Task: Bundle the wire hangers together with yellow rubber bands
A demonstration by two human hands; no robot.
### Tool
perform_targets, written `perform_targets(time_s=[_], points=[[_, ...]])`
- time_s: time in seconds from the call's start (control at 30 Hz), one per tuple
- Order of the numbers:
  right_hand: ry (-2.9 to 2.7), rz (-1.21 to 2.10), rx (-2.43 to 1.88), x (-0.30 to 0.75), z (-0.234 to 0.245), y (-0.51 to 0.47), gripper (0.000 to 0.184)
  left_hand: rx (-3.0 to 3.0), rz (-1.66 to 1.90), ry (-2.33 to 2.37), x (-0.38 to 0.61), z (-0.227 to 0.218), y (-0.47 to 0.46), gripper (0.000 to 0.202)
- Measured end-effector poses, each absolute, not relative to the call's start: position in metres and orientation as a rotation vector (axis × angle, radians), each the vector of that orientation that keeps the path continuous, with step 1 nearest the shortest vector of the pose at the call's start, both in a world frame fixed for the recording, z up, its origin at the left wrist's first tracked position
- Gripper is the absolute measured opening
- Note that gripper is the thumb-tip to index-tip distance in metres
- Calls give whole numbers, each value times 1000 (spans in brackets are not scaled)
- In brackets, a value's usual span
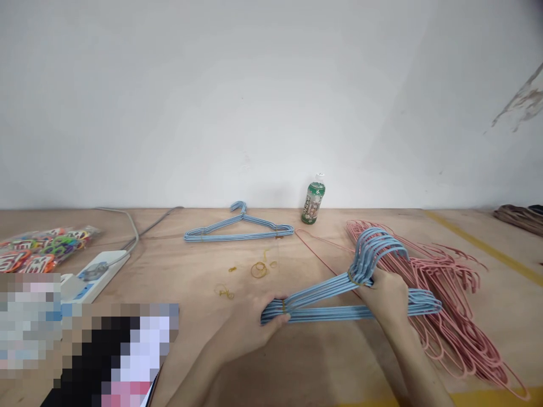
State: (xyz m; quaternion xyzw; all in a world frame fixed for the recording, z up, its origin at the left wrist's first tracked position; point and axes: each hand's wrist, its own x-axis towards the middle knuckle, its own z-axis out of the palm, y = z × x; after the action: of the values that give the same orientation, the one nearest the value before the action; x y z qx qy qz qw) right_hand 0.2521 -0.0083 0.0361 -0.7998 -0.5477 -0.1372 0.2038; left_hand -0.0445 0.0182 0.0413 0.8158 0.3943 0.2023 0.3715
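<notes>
Held over the table (190,271), partly in front of the pink hangers (458,330): bundle of blue hangers (331,312). Gripped at the left end by the left hand (254,327), just below the hooks (375,246) by the right hand (384,294). Likely light, stiff, slightly slippery: hold at both points.
</notes>
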Motion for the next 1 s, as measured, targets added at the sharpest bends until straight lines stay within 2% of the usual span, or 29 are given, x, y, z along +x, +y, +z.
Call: perform_targets(time_s=[0.5,0.73,1.0], points=[[-1525,-425,-2196,252,31,-7,25,1998,647,1084,-38,39,19,32],[-1497,-427,-2218,254,32,-8,29,2043,738,1085,-37,42,15,20],[-1534,-390,-2176,249,29,-7,25,2174,674,1079,-36,35,16,33]])
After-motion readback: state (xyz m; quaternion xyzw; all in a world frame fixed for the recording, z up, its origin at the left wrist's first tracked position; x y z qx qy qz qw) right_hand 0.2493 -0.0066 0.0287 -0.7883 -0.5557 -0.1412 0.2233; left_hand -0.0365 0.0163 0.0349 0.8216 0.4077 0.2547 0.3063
